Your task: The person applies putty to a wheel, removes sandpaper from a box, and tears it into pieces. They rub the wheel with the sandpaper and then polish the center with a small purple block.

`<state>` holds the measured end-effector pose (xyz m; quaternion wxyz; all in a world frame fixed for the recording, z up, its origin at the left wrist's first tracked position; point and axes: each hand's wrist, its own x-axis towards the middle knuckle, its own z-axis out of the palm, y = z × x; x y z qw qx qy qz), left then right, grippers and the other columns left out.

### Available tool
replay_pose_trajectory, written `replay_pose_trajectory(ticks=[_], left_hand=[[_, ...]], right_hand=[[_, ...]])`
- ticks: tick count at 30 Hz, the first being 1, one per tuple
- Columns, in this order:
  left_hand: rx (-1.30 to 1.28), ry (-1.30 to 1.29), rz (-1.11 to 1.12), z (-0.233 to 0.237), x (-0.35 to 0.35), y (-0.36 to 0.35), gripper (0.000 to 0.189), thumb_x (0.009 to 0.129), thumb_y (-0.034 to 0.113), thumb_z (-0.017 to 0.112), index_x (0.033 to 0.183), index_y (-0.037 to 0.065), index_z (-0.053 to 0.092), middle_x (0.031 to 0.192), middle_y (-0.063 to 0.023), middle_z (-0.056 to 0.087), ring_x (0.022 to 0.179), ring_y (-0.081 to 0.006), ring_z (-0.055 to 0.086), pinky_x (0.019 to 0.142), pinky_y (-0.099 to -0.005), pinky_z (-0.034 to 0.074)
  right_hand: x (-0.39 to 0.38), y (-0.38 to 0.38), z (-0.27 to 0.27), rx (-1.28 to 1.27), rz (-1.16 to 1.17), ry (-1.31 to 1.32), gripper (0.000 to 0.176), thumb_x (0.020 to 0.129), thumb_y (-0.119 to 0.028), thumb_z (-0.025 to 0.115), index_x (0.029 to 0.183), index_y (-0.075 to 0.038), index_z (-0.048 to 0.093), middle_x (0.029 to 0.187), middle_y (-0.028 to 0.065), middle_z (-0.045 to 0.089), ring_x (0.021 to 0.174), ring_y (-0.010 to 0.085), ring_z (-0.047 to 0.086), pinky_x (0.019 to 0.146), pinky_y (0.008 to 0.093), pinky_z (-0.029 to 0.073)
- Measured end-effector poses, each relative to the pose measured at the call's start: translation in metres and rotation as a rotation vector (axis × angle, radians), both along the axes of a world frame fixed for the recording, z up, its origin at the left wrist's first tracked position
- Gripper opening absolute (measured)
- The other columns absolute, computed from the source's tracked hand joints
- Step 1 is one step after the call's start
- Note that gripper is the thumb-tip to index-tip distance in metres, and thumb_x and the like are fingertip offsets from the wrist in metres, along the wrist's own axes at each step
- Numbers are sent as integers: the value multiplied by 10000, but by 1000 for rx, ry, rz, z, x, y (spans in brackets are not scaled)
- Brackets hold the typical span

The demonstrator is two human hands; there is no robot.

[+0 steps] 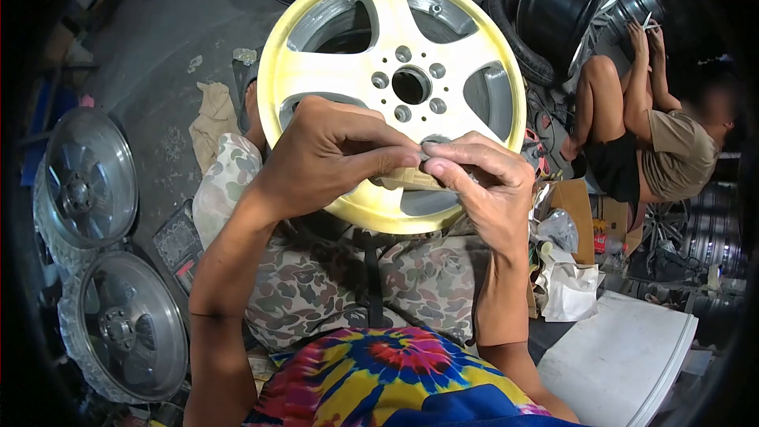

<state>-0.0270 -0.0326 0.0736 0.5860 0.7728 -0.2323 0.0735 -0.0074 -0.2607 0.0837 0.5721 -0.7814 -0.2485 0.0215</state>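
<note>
A wheel rim (328, 67) with a pale yellow coat and bare grey spoke openings lies in front of me, face up. Over its near part my left hand (340, 150) and my right hand (482, 170) meet, both closed in a pinch. Between their fingertips is a small grey piece (424, 155), too small to name. A yellowish strip-like piece (409, 180) shows just under the fingers, partly hidden by them. My knees in camouflage trousers are on either side below the rim.
Two silver wheels (91, 178) (130, 328) stand on the left, partly in plastic wrap. A beige cloth (213, 122) lies on the floor. At right are a cardboard box (573, 217), a white panel (621, 352), and a seated person (664, 142) handling something near dark rims (561, 12).
</note>
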Motion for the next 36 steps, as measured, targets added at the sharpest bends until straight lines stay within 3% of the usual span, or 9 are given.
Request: replay_pose_trajectory(ticks=[6, 11, 14, 21, 23, 26, 31, 36], left_hand=[[-72, 62, 17, 3, -2, -4, 86, 868, 45, 783, 937, -2, 806, 735, -65, 722, 669, -99, 660, 605, -243, 495], [-291, 349, -61, 0, 0, -3, 108, 897, 16, 767, 995, -26, 785, 906, -75, 743, 830, -94, 674, 719, -237, 518], [-341, 353, -75, -5, 0, -5, 110, 908, -2, 755, 1009, -42, 769, 938, -79, 736, 872, -105, 679, 764, -238, 529], [-376, 333, -90, -7, 0, -4, 108, 931, 14, 740, 1016, -50, 758, 961, -83, 740, 909, -107, 688, 786, -238, 541], [-359, 515, -91, -4, 0, -2, 128, 955, 55, 730, 1018, -52, 758, 963, -72, 740, 897, -89, 673, 781, -231, 529], [-232, 580, -146, -2, 0, 1, 154, 973, 97, 721, 1011, -48, 759, 928, -39, 736, 863, -73, 653, 773, -225, 519], [-112, 352, -130, -1, 0, 5, 152, 969, 102, 721, 964, -47, 753, 824, -26, 714, 756, -57, 591, 664, -245, 470], [-13, 99, -101, -7, 1, 6, 174, 964, 113, 721, 915, -53, 735, 705, -60, 650, 650, -79, 523, 582, -287, 405]], right_hand=[[-1, 1, -5, 105, -33, 20, 134, 847, 4, 802, 979, 22, 798, 851, 101, 758, 754, 123, 679, 688, 246, 508], [-1, 1, -7, 173, -16, 72, 136, 853, 13, 798, 988, 29, 791, 909, 98, 755, 783, 117, 676, 700, 238, 512], [-2, 1, -5, 146, -31, 128, 148, 859, 10, 797, 1005, 33, 787, 915, 90, 748, 802, 109, 671, 708, 229, 511], [-3, 5, -8, 139, -41, 63, 148, 873, 13, 784, 1019, 37, 780, 909, 83, 742, 818, 101, 665, 710, 228, 504], [0, 4, -10, 147, -24, 9, 150, 873, 17, 781, 1022, 36, 780, 909, 82, 741, 822, 104, 665, 713, 228, 505], [-1, 5, -15, 196, -2, -7, 155, 870, 26, 778, 1024, 34, 779, 899, 78, 736, 822, 111, 662, 713, 230, 500], [-7, 7, -5, 134, -45, 125, 153, 884, 10, 762, 1035, 31, 779, 845, 72, 715, 776, 120, 639, 686, 237, 475], [-5, 8, -10, 35, -18, -26, 141, 927, -45, 730, 1039, 23, 781, 782, 59, 680, 706, 98, 585, 642, 245, 445]])
